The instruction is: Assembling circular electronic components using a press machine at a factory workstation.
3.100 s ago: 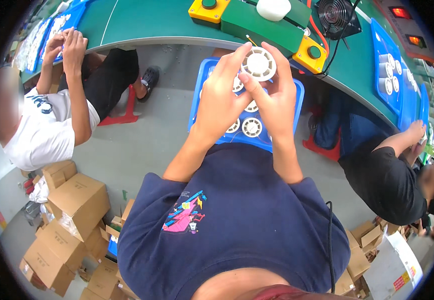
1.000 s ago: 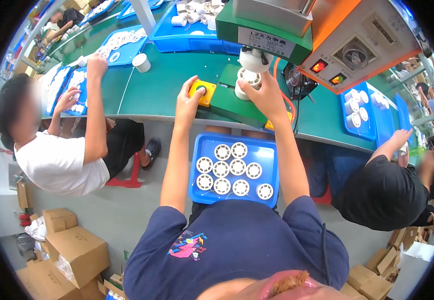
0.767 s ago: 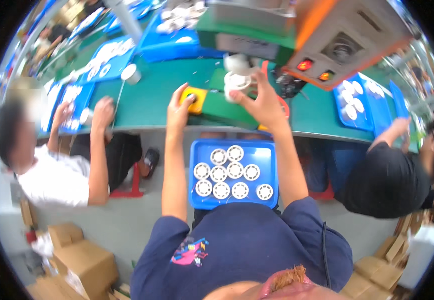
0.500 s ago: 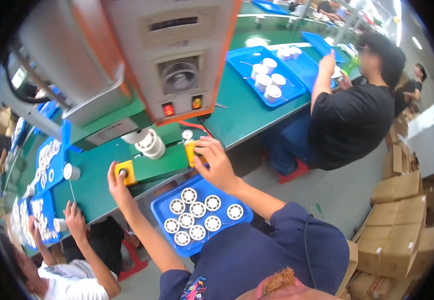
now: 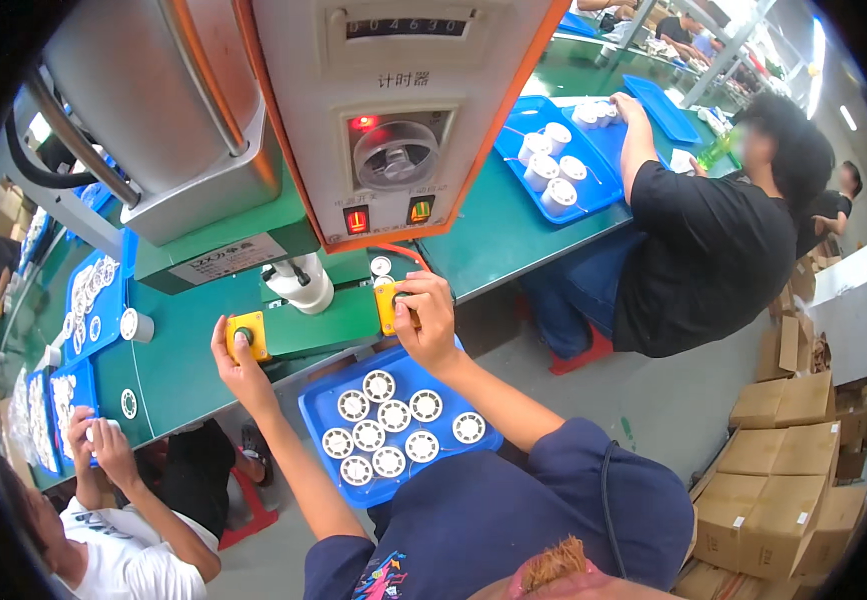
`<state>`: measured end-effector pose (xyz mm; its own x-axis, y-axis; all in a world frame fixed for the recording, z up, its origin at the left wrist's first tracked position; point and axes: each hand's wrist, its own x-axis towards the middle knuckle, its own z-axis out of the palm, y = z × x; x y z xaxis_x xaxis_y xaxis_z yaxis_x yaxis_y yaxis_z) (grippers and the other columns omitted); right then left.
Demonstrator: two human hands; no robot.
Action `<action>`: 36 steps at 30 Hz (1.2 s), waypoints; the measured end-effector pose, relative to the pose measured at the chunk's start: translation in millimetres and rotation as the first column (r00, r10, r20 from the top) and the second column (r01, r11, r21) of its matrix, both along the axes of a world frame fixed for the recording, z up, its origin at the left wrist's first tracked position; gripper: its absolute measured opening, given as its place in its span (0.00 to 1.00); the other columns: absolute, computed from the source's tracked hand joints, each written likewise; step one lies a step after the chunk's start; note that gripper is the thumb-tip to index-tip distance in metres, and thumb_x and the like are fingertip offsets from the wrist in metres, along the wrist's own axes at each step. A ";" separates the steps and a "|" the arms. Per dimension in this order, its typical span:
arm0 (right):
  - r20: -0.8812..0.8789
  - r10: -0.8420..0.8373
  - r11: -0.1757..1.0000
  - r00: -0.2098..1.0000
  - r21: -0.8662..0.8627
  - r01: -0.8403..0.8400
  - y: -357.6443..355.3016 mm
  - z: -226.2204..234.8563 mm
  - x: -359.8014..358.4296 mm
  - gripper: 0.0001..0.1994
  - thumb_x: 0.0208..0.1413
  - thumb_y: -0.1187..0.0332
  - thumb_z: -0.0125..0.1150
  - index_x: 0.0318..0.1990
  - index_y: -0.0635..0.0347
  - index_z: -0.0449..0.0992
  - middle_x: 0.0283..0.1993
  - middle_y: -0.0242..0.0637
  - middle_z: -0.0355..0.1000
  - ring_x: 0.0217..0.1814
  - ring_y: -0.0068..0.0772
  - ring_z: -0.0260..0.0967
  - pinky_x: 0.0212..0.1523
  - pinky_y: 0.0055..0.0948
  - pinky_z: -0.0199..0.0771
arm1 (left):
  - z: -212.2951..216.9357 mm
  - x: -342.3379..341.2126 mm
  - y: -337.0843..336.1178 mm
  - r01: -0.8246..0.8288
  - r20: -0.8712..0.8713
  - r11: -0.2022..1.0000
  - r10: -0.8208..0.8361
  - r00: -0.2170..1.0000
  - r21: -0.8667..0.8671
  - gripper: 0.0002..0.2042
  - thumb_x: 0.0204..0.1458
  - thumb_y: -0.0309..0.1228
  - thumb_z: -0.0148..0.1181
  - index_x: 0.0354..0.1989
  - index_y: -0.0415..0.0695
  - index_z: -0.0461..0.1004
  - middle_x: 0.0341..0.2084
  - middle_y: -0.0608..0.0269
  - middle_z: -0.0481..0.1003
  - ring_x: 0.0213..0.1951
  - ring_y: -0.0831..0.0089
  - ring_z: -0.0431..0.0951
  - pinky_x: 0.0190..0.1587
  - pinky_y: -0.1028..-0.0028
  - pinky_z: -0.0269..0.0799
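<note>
My left hand [image 5: 244, 372] is closed around the outer edge of a yellow push-button box [image 5: 258, 341], its thumb on the dark green button. My right hand [image 5: 428, 322] curls over a second yellow button box [image 5: 388, 308], with fingers at its dark button. Between them, on the green base of a bench press [image 5: 224, 262], stands a white cylindrical plastic part [image 5: 306, 290]. The press tool meets its top. A blue tray [image 5: 306, 400] below my hands carries several round white slotted parts [image 5: 394, 416].
The press's control box [image 5: 394, 90], edged in orange, rises close ahead, with lit switches and a dial. At left a co-worker in white [image 5: 124, 550] handles a white part. Right, another in black [image 5: 709, 250] reaches into a blue tray [image 5: 579, 205]. Cardboard boxes [image 5: 774, 480] are stacked at right.
The press tool has come down onto the white part, and a red light now glows by the dial. Both hands stay at the button boxes. The left co-worker has picked up a white part.
</note>
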<state>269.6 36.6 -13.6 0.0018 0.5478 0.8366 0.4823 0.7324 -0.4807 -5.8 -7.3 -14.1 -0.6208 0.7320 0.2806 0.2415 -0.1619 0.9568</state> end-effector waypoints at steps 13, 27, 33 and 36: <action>0.015 -0.026 0.986 1.000 -0.165 0.028 -10.3 40.6 -17.8 0.07 0.54 0.72 0.65 0.39 0.62 0.76 0.47 0.44 0.73 0.54 0.51 0.70 0.54 0.45 0.72 | -1.1 0.2 2.8 -0.019 -0.039 1.000 0.020 0.999 0.023 0.20 0.68 0.33 0.51 0.64 0.36 0.70 0.57 0.54 0.75 0.56 0.70 0.74 0.62 0.71 0.68; -0.159 0.531 0.760 0.833 -0.345 -0.550 38.8 78.3 -79.6 0.29 0.55 0.61 0.70 0.62 0.62 0.70 0.61 0.49 0.71 0.65 0.51 0.68 0.63 0.43 0.68 | 1.4 7.8 2.6 -0.031 -0.058 0.999 0.033 0.998 0.022 0.20 0.68 0.34 0.53 0.63 0.36 0.70 0.56 0.52 0.76 0.56 0.65 0.76 0.61 0.69 0.69; -0.361 0.512 0.602 0.780 -0.497 -0.625 45.7 83.5 -80.2 0.26 0.54 0.62 0.72 0.57 0.62 0.72 0.50 0.45 0.75 0.49 0.37 0.74 0.52 0.34 0.73 | 3.0 8.9 3.6 -0.030 -0.052 0.999 0.032 0.998 0.031 0.20 0.68 0.34 0.53 0.63 0.36 0.70 0.56 0.52 0.76 0.56 0.66 0.76 0.61 0.69 0.69; -0.319 0.497 0.648 0.807 -0.483 -0.590 46.1 78.2 -79.3 0.26 0.51 0.59 0.75 0.52 0.64 0.72 0.46 0.49 0.74 0.44 0.43 0.74 0.48 0.36 0.74 | 10.2 12.7 2.0 -0.042 -0.072 0.999 0.043 0.996 0.013 0.19 0.68 0.34 0.53 0.63 0.36 0.70 0.56 0.51 0.76 0.56 0.66 0.76 0.61 0.69 0.69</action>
<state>190.3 82.7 64.6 -0.3490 0.8391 0.4172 -0.0268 0.4360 -0.8995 6.9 -5.2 -3.9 -0.6289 0.7021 0.3341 0.3171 -0.1607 0.9347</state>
